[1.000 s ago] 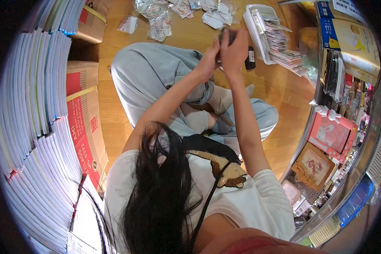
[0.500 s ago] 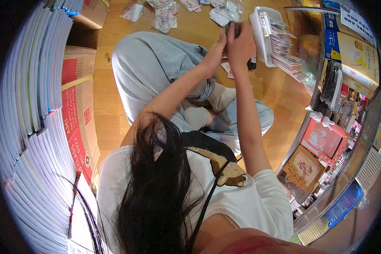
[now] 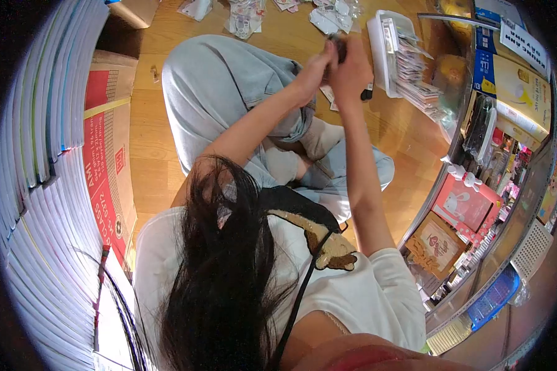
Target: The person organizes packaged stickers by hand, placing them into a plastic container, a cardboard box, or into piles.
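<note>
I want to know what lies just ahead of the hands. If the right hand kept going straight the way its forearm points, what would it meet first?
Probably the clear packets on the wooden floor beyond the right hand, which grips a small dark thing together with the left hand. Depth is unclear; the white tray lies just beside that line.

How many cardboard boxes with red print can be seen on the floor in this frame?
2: one cardboard box lies at the left beside the stacked books, and a second box is cut off at the top edge. Others may be hidden.
</note>
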Motion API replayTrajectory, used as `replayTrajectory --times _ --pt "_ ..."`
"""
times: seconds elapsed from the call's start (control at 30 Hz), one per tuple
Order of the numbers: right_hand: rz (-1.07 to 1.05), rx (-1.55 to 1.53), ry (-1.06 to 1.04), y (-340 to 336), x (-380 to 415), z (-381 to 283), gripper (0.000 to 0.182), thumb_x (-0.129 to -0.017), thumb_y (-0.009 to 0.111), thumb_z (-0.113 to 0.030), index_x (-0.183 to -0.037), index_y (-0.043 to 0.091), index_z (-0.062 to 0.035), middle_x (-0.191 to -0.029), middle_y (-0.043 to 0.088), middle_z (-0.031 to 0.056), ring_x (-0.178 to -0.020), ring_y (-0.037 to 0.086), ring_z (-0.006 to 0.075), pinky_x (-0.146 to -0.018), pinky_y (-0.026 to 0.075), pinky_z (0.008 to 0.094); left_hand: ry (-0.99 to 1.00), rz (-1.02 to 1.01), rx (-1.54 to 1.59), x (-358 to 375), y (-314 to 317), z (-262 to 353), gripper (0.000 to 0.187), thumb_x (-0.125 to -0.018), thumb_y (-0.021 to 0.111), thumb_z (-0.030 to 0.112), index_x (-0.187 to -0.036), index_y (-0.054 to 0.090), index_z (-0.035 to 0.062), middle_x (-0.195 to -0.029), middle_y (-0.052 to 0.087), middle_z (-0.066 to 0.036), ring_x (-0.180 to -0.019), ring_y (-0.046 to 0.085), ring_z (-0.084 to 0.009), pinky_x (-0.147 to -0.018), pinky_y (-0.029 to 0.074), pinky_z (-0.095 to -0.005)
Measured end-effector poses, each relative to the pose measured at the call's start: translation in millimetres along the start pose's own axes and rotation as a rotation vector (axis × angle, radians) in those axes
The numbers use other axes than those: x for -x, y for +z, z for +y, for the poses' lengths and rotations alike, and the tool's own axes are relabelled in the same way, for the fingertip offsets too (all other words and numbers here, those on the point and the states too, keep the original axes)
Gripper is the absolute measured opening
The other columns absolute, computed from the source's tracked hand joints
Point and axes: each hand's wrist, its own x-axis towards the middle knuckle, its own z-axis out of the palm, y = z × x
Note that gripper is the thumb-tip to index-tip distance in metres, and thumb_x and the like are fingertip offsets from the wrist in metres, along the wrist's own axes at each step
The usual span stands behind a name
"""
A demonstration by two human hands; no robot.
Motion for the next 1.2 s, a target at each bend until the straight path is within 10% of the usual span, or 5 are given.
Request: replayTrajectory --times 0.23,0.6,0.77,1.0,1.2 --pt "0.116 -0.326 0.376 18 8 11 0.026 -0.085 0.051 -0.021 -0.095 0.047 0.0029 -0.087 0.056 0.0257 -0.084 0.054 0.0409 -0.07 0.04 0.0442 0.107 0.073 0.156 -2 -4 -1 0.05 -0.093 0.036 0.046 -0.113 0.051 0.0032 -0.105 0.056 -0.008 -0.096 0.053 -0.0151 -0.087 0.041 -0.033" --pt "0.033 0.123 -0.098 7 -11 15 0.024 -0.079 0.059 -0.024 -0.093 0.051 -0.0061 -0.082 0.058 0.0102 -0.076 0.057 0.0315 -0.059 0.044 0.0411 -0.009 0.042 0.075 4 5 3 0.055 -0.092 0.029 0.052 -0.119 0.047 0.0068 -0.11 0.054 -0.002 -0.099 0.051 -0.0132 -0.09 0.039 -0.0349" --pt "0.17 -0.332 0.371 23 1 19 0.03 -0.086 0.05 -0.026 -0.1 0.045 0.0006 -0.088 0.056 0.0232 -0.083 0.055 0.0405 -0.072 0.04 0.046 0.152 0.057 0.174 10 15 17 0.055 -0.093 0.027 0.051 -0.112 0.05 0.0053 -0.108 0.055 -0.003 -0.096 0.053 -0.0142 -0.089 0.041 -0.0333" --pt "0.055 -0.049 -0.087 19 33 3 0.021 -0.08 0.058 -0.018 -0.096 0.052 -0.0066 -0.093 0.055 0.0132 -0.083 0.055 0.0341 -0.065 0.044 0.0399 0.079 0.088 0.151 3 5 8 0.056 -0.094 0.024 0.05 -0.109 0.052 0.0042 -0.106 0.055 -0.005 -0.094 0.052 -0.0144 -0.085 0.042 -0.0302" --pt "0.09 -0.183 0.284 15 -13 24 0.025 -0.084 0.056 -0.026 -0.086 0.057 -0.0005 -0.081 0.06 0.0152 -0.076 0.058 0.0343 -0.067 0.044 0.0388 -0.031 0.053 -0.031 0 4 -12 0.051 -0.094 0.03 0.048 -0.109 0.053 0.005 -0.093 0.057 -0.003 -0.088 0.054 -0.014 -0.076 0.043 -0.0285"
